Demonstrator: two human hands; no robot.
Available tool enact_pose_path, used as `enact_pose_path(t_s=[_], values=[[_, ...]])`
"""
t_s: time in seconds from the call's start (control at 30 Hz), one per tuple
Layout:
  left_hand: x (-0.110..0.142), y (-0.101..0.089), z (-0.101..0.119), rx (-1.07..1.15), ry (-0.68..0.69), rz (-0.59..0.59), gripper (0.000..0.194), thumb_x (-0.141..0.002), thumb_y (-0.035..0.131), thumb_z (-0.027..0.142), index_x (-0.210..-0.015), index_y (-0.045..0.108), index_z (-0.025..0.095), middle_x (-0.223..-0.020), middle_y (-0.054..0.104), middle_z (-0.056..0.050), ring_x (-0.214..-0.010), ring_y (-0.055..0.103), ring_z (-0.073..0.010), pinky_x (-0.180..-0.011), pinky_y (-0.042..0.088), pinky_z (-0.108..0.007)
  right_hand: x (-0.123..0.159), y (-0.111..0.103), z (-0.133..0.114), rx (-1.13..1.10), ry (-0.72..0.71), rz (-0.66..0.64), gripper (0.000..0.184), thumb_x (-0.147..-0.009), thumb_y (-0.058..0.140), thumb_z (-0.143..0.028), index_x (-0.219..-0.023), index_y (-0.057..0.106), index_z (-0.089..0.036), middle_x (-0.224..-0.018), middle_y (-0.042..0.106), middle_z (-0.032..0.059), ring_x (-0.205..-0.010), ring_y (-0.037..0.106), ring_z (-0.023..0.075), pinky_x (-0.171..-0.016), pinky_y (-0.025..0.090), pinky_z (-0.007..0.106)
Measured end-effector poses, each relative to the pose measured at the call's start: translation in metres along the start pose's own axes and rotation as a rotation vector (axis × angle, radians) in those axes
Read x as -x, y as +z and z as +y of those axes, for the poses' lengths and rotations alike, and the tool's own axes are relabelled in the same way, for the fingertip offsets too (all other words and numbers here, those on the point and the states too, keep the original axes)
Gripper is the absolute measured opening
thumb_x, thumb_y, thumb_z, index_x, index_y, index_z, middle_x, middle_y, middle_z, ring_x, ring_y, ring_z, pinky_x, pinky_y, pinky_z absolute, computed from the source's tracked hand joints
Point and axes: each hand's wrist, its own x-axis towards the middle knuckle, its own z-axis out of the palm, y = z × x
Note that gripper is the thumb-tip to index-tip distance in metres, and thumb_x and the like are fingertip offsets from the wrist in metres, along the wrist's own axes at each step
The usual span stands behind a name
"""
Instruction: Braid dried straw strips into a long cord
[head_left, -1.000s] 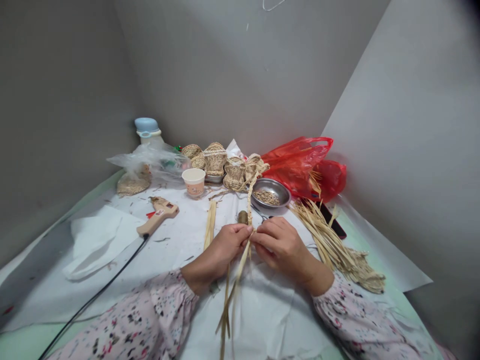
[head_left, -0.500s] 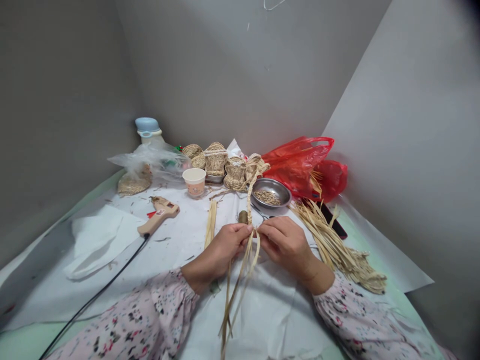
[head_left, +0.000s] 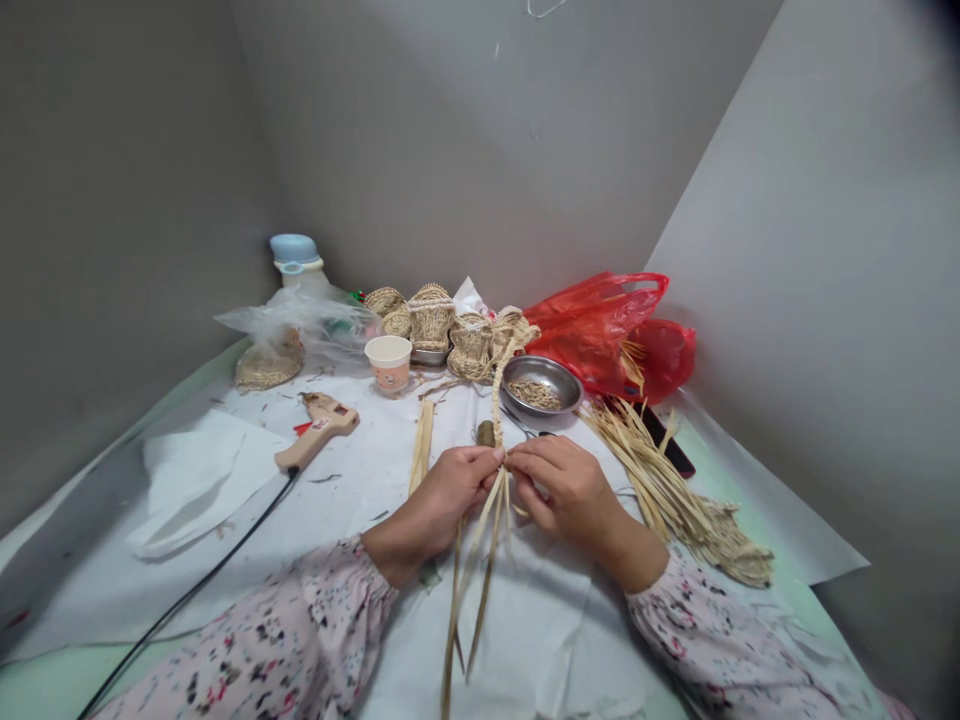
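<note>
A pale braid of plant fibre [head_left: 497,400] runs from the woven pieces at the back down to my fingers. My left hand [head_left: 457,483] pinches the lower end of the braid between thumb and forefinger. Close beside it, my right hand [head_left: 566,490] pinches at the same end, its fingertips nearly touching the left ones. Loose fibre strands [head_left: 480,575] hang below both hands toward the front of the table. Behind the left fingertips stands a small olive-brown cylinder [head_left: 486,433], and scissors [head_left: 519,420] lie behind the right hand, partly hidden.
Left lie a corded glue gun [head_left: 319,430] and white cloth [head_left: 199,480]. A paper cup [head_left: 388,363], several woven pieces [head_left: 433,318], a metal bowl [head_left: 576,392] and red plastic bags [head_left: 585,330] line the back. A fibre bundle [head_left: 667,480] and dark phone [head_left: 679,455] are on the right.
The loose strands have shifted and spread apart below the fingers. My right fingers have moved slightly left, to the braid's end; my left hand stays almost in place.
</note>
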Motion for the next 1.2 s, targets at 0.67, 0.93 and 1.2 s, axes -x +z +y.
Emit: enact_pose_path(t_s=[0.67, 0.93, 1.2], values=[[0.000, 0.001, 0.003, 0.103, -0.055, 0.057, 0.028, -0.073, 0.063, 0.033, -0.059, 0.046, 0.016, -0.047, 0.034, 0.008, -0.038, 0.026, -0.0032, -0.038, 0.016, -0.019, -0.002, -0.003, -0.001, -0.216, 0.083, 0.017, 0.027, -0.079, 0.049, -0.011, -0.099, 0.064, -0.020, -0.099, 0.066, 0.0068, -0.091, 0.059, 0.0188, -0.082, 0.047, 0.036], [0.001, 0.002, 0.003, 0.094, -0.054, 0.072, 0.024, -0.071, 0.064, 0.031, -0.061, 0.050, 0.015, -0.047, 0.041, 0.007, -0.039, 0.032, -0.0036, -0.037, 0.019, -0.018, -0.001, -0.005, -0.001, -0.255, 0.046, 0.024, 0.022, -0.080, 0.053, -0.017, -0.097, 0.066, -0.018, -0.098, 0.067, 0.0075, -0.090, 0.059, 0.0192, -0.082, 0.045, 0.035], [-0.001, 0.002, 0.003, -0.007, -0.082, 0.087, 0.026, -0.072, 0.062, 0.039, -0.067, 0.054, 0.015, -0.048, 0.038, 0.008, -0.039, 0.030, -0.0043, -0.040, 0.023, -0.019, -0.006, 0.000, 0.006, -0.679, 0.673, 0.102, 0.027, -0.087, 0.048, -0.034, -0.098, 0.064, -0.017, -0.092, 0.067, 0.0068, -0.087, 0.060, 0.0188, -0.079, 0.045, 0.032]])
